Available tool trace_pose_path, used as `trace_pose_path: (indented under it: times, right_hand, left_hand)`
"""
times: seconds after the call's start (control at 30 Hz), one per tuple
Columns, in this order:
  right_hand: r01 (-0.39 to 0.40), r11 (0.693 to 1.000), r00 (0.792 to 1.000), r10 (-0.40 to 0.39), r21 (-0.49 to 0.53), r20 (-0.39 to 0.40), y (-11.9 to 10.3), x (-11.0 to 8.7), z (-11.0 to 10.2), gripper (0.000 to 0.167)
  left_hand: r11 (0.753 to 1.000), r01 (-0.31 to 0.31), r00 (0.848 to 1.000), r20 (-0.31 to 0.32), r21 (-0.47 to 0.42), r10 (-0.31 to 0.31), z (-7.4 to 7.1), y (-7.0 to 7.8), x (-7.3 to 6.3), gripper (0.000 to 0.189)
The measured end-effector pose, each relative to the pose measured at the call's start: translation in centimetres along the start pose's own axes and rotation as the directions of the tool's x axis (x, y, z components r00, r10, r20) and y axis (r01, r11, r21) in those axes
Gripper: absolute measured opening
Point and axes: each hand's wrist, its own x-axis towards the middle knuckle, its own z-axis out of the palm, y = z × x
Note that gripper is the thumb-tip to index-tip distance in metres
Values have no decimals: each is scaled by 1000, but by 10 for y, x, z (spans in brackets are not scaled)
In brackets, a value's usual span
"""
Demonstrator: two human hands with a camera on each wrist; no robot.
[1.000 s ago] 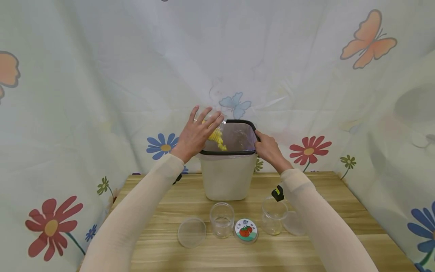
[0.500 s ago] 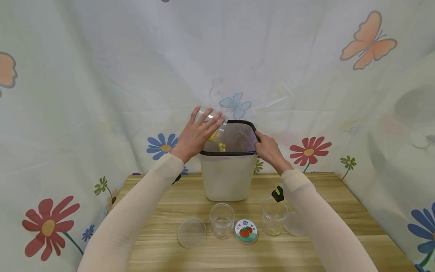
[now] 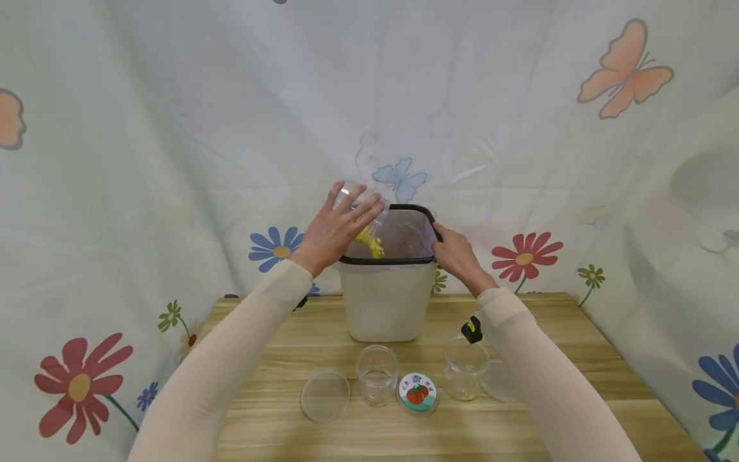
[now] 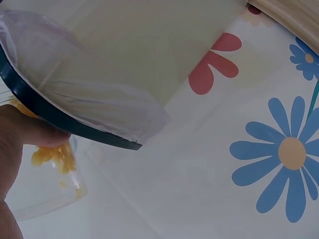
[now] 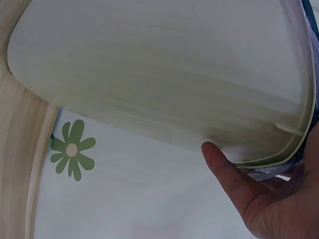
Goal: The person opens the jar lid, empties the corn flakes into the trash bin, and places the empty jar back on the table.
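Note:
A clear plastic jar (image 3: 378,221) is tipped over the mouth of a cream trash bin (image 3: 385,301), held by my left hand (image 3: 333,232). Yellow pieces (image 3: 375,247) spill at the jar's mouth, just inside the bin's black rim; in the left wrist view some yellow bits (image 4: 62,158) cling inside the jar. My right hand (image 3: 456,253) grips the bin's rim at its right side, the thumb lying along the outer wall in the right wrist view. A thin translucent liner bag (image 4: 94,109) hangs over the rim. The deeper inside of the bin is hidden.
In front of the bin on the wooden table (image 3: 277,436) stand two clear jars, one in the middle (image 3: 377,375) and one (image 3: 464,369) by my right forearm. Around them lie a translucent lid (image 3: 326,396), a tomato-printed lid (image 3: 417,393) and another clear lid (image 3: 500,380).
The left hand and jar have shifted slightly to the right, and the yellow pieces at the jar's mouth have changed shape. My right hand keeps its place on the rim.

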Motion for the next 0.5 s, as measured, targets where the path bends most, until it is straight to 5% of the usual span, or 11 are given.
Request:
trace_pose_path:
  times: [0.5]
  right_hand:
    - [-1, 1000, 1000, 1, 1, -1, -1, 1, 0, 62]
  left_hand:
    - [997, -54, 999, 8, 49, 53, 0, 0, 2, 101]
